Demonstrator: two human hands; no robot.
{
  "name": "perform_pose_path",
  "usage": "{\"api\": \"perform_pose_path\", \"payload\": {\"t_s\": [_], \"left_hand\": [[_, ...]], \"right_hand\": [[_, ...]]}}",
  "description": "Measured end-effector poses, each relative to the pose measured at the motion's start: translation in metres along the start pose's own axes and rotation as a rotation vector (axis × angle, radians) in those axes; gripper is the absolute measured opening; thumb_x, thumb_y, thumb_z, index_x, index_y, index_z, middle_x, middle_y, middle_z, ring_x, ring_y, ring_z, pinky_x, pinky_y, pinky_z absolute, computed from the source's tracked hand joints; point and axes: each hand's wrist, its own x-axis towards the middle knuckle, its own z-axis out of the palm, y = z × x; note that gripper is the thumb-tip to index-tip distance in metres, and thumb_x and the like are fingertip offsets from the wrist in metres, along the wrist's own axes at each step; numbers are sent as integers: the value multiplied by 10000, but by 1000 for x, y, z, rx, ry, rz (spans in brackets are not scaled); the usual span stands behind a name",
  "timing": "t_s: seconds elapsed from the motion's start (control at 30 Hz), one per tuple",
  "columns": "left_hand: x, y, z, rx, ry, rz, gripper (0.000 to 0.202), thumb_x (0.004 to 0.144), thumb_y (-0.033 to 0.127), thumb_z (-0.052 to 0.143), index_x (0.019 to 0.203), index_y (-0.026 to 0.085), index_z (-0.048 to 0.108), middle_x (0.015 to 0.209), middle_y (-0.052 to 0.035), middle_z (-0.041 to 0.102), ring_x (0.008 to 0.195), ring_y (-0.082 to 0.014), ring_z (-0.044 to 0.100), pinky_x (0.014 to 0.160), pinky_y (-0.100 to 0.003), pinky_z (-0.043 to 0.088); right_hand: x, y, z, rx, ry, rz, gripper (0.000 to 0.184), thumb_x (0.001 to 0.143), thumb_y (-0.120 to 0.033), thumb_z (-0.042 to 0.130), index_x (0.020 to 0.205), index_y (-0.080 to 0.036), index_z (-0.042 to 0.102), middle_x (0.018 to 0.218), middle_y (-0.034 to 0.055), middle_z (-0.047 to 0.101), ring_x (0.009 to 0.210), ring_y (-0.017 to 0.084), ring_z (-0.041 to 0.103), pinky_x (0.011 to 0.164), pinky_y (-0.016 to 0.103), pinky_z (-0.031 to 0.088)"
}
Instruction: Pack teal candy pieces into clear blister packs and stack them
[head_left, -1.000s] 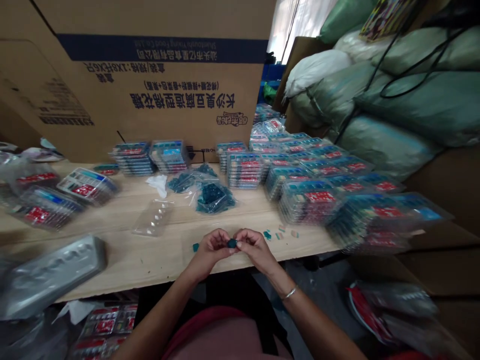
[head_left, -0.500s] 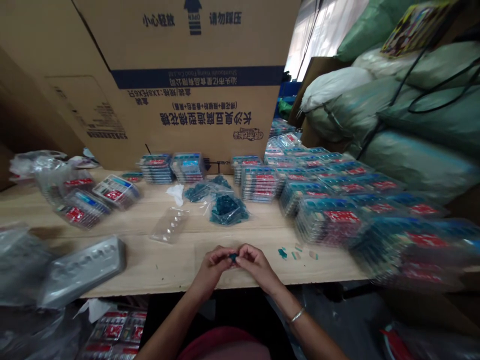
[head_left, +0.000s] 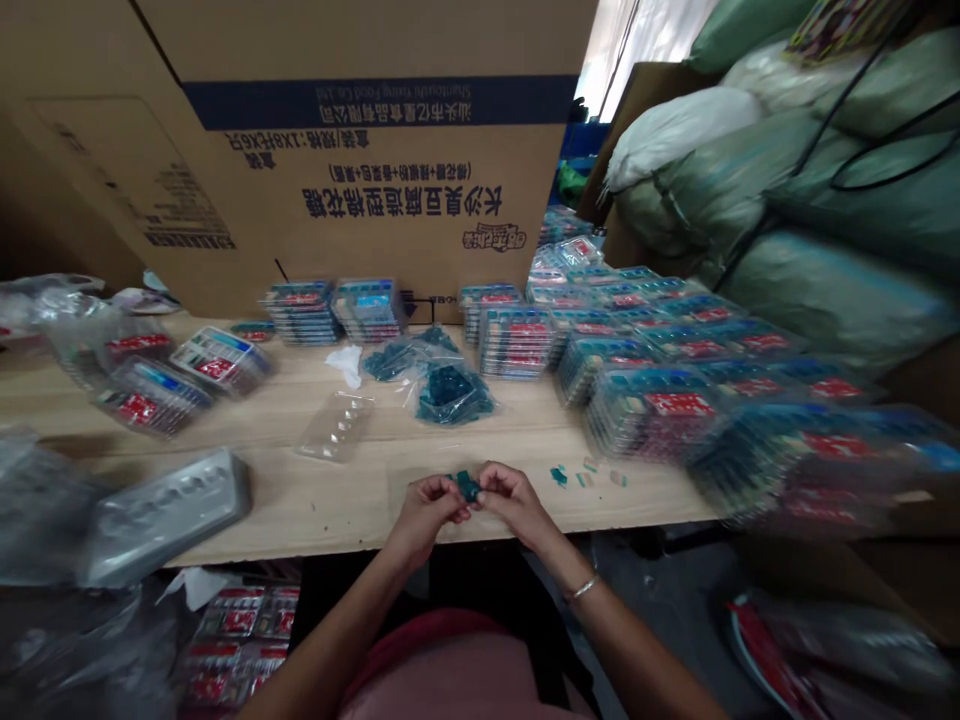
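A small dark teal piece (head_left: 468, 487) is pinched between the fingertips of both hands, just above the table's front edge. My left hand (head_left: 424, 512) grips it from one side with curled fingers. From the other side my right hand (head_left: 517, 503) holds it between thumb and fingers. Its exact kind cannot be made out. To the right of the hands lie a loose teal piece (head_left: 559, 476) and several small pale strips (head_left: 586, 479). Farther back sits a clear plastic bag (head_left: 452, 394) of similar teal pieces.
A clear moulded tray (head_left: 337, 427) lies left of the bags, and a grey moulded tray (head_left: 169, 512) near the left edge. Stacked packs (head_left: 652, 405) crowd the right side. A large cardboard box (head_left: 375, 200) stands behind, with sacks (head_left: 847, 280) at the right.
The teal piece now shows more fully between my fingertips, where before it was mostly covered. The camera view has tilted down a little.
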Motion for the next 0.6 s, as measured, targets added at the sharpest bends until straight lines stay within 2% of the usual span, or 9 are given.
{"api": "perform_pose_path", "payload": {"t_s": [0.1,0.17,0.23,0.33,0.4,0.43,0.5,0.57,0.6], "left_hand": [[3,10,-3,108,-38,129,146,574,267,636,567,171,525,456,25,583,431,-92,523,485,-205,397],[21,30,-7,351,-8,305,143,625,267,572,553,183,482,466,20,573,440,-103,525,490,-224,411],[52,59,-7,618,59,468,147,637,222,555,531,188,459,488,17,567,478,-117,537,526,-246,432],[107,100,-4,756,110,535,147,573,123,613,507,184,497,517,20,553,579,-147,558,647,-292,457],[129,115,-5,850,115,567,149,558,83,636,502,182,540,594,-5,597,700,-183,586,768,-337,457],[131,118,-8,889,119,584,136,563,75,642,521,181,569,667,-23,628,780,-203,593,830,-359,443],[117,112,-21,954,133,623,98,598,84,644,612,180,632,841,-56,659,939,-236,575,927,-395,400],[84,91,-43,1023,168,651,112,655,121,626,742,178,668,941,-73,645,996,-243,558,951,-410,391],[64,77,-57,1102,220,678,142,698,149,595,816,178,669,943,-73,635,947,-229,573,911,-400,425]], "right_hand": [[3,6,-8,184,160,14,301,599,-364,735,656,-203,487,781,-20,546,627,109,514,611,252,443],[6,9,-14,78,210,-24,299,600,-365,735,646,-200,490,768,-19,551,618,104,503,599,238,424],[7,12,-18,-131,206,-77,275,616,-358,729,642,-197,507,704,-25,541,607,104,479,581,227,396],[5,18,-19,-342,170,-117,231,658,-358,702,708,-199,543,631,-35,525,591,114,471,565,231,378],[3,23,-19,-399,156,-127,216,687,-357,686,757,-198,559,624,-34,528,587,121,486,567,240,387],[1,24,-19,-417,152,-140,206,701,-357,678,766,-198,564,631,-29,536,592,125,497,573,246,396],[-1,25,-21,-453,153,-195,172,738,-349,654,765,-198,574,677,-8,567,625,138,524,597,259,419],[0,23,-18,-516,132,-277,121,781,-314,627,768,-201,586,746,18,598,690,156,555,641,275,438],[2,22,-13,-562,102,-323,93,802,-289,612,770,-205,590,775,27,609,728,165,567,669,284,443]]}}
